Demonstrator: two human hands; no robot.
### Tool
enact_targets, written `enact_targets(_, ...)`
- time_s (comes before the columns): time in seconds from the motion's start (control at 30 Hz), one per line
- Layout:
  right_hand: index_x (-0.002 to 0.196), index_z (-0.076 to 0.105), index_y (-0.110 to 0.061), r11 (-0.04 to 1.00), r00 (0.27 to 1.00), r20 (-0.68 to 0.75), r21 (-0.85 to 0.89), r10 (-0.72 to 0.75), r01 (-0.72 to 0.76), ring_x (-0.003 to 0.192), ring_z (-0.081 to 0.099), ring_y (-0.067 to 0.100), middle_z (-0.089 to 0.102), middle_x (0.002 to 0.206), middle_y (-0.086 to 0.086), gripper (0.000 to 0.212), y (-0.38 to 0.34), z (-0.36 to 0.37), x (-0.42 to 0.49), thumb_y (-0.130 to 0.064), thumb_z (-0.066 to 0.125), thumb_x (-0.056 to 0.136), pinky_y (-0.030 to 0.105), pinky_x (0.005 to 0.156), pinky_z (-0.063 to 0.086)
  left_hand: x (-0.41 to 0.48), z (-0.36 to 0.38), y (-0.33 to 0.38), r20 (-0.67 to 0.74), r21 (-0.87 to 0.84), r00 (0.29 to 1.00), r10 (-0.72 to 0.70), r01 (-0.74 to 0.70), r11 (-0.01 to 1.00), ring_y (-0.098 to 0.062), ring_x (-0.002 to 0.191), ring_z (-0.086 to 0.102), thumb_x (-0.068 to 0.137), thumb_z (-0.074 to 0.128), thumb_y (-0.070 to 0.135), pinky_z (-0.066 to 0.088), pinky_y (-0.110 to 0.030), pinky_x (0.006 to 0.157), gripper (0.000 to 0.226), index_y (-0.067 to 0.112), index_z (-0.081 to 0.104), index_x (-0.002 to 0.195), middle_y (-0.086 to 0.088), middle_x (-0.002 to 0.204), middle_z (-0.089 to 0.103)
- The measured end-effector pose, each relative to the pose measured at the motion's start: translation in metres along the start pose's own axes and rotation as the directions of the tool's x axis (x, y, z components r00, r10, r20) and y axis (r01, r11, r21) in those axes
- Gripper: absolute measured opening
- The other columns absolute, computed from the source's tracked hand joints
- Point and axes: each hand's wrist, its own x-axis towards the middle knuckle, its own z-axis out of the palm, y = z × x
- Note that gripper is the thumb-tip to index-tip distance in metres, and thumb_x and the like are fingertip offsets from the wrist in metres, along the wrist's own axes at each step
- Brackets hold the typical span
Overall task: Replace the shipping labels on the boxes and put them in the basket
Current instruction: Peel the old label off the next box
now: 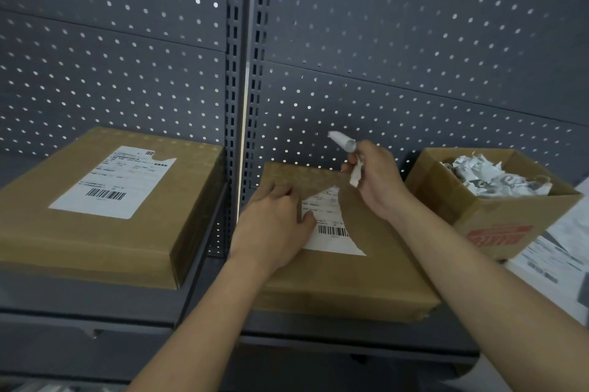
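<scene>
A brown cardboard box (366, 276) lies on the grey shelf in front of me. Its white shipping label (331, 225) is partly torn away on the right side. My left hand (274, 222) rests flat on the box and the label's left edge, thumb touching the label. My right hand (376, 178) is raised above the box's far right corner and pinches a torn strip of label (345, 149). A second, larger box (95, 232) sits on the left shelf with a label (111, 181) torn only at its top corner.
An open cardboard box (497, 216) at the right holds several crumpled label scraps (490, 176). White printed sheets (554, 257) lie at the far right. A grey pegboard wall (382, 40) with a slotted upright (245, 72) backs the shelves.
</scene>
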Motion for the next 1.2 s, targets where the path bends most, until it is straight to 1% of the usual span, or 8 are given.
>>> enact_targets(0.1,0.09,0.057,-0.015,0.996,0.997,-0.026,0.037,0.079,-0.078,0.063,0.055,0.015,0.049,0.07,0.002,0.024,-0.002,-0.014,-0.005,-0.032,0.042,0.099,0.034,0.066,0.044,0.0,-0.001,0.0,0.006,-0.007,1.0,-0.005,0.005,1.0,-0.018,0.135,0.036,0.094,0.047,0.044,0.036,-0.032,0.106,0.047,0.014,0.057,0.13,0.003,0.136,0.053)
enact_targets(0.2,0.077,0.059,-0.006,0.997,0.999,-0.029,-0.065,0.045,-0.047,0.066,0.062,0.02,0.059,0.067,0.009,0.042,-0.005,-0.027,-0.01,-0.046,0.061,0.091,0.041,0.076,0.059,-0.001,-0.001,0.001,0.018,-0.015,1.0,-0.012,0.012,1.0,-0.019,0.14,0.032,0.095,0.047,0.044,0.033,-0.033,0.11,0.048,0.015,0.056,0.132,0.003,0.14,0.051)
enact_targets(0.37,0.087,0.053,-0.006,0.96,0.998,0.036,-0.275,-0.047,0.055,0.07,0.066,0.021,0.055,0.084,0.021,0.01,0.0,-0.043,-0.018,0.0,0.06,0.092,0.038,0.071,0.062,-0.002,-0.003,0.002,0.016,-0.004,1.0,0.001,-0.001,1.0,-0.017,0.139,0.031,0.095,0.047,0.043,0.03,-0.029,0.111,0.047,0.015,0.057,0.131,0.004,0.139,0.052)
enact_targets(0.7,0.109,0.046,-0.007,0.816,0.995,-0.069,-0.577,-0.066,0.015,0.067,0.052,0.017,0.056,0.08,0.011,0.017,0.016,-0.065,-0.01,-0.017,0.054,0.098,0.033,0.061,0.046,-0.004,-0.008,0.007,0.04,0.001,0.999,-0.007,0.007,1.0,-0.02,0.135,0.035,0.096,0.046,0.04,0.031,-0.03,0.108,0.043,0.011,0.057,0.127,0.0,0.134,0.054)
enact_targets(0.77,0.125,0.041,-0.01,0.791,0.997,-0.035,-0.611,-0.073,0.036,0.071,0.053,0.016,0.058,0.091,0.009,0.032,0.016,-0.069,-0.01,-0.018,0.056,0.097,0.037,0.066,0.049,-0.004,-0.008,0.007,0.039,0.009,0.999,-0.002,0.002,1.0,-0.021,0.137,0.033,0.097,0.046,0.04,0.03,-0.03,0.109,0.044,0.012,0.057,0.128,0.0,0.136,0.053)
enact_targets(0.9,0.152,-0.009,-0.041,0.786,0.984,0.159,-0.598,-0.077,0.158,0.097,0.055,0.011,0.053,0.118,-0.006,0.092,0.009,-0.069,-0.015,-0.01,0.057,0.095,0.031,0.083,0.047,-0.004,-0.007,0.006,0.047,0.009,0.999,0.0,0.0,1.0,-0.02,0.14,0.03,0.097,0.045,0.04,0.028,-0.031,0.111,0.044,0.012,0.056,0.13,0.001,0.139,0.052)
enact_targets(1.03,0.129,0.06,-0.025,0.631,0.968,0.177,-0.735,-0.175,0.249,0.12,0.052,0.014,0.059,0.13,-0.005,0.033,0.008,-0.056,-0.012,-0.02,0.051,0.097,0.021,0.09,0.04,-0.004,-0.006,0.006,0.051,0.009,0.999,0.004,-0.005,1.0,-0.023,0.144,0.027,0.097,0.045,0.04,0.024,-0.032,0.115,0.047,0.014,0.053,0.135,0.002,0.144,0.049)
enact_targets(1.2,0.098,0.069,-0.019,0.49,0.934,0.307,-0.795,-0.185,0.358,0.096,0.06,0.015,0.067,0.101,-0.002,0.017,0.018,-0.035,-0.001,-0.025,0.053,0.098,0.032,0.081,0.047,-0.002,-0.004,0.004,0.054,-0.007,0.999,-0.003,0.003,1.0,-0.025,0.14,0.033,0.094,0.047,0.041,0.032,-0.036,0.111,0.041,0.014,0.06,0.122,0.004,0.133,0.054)
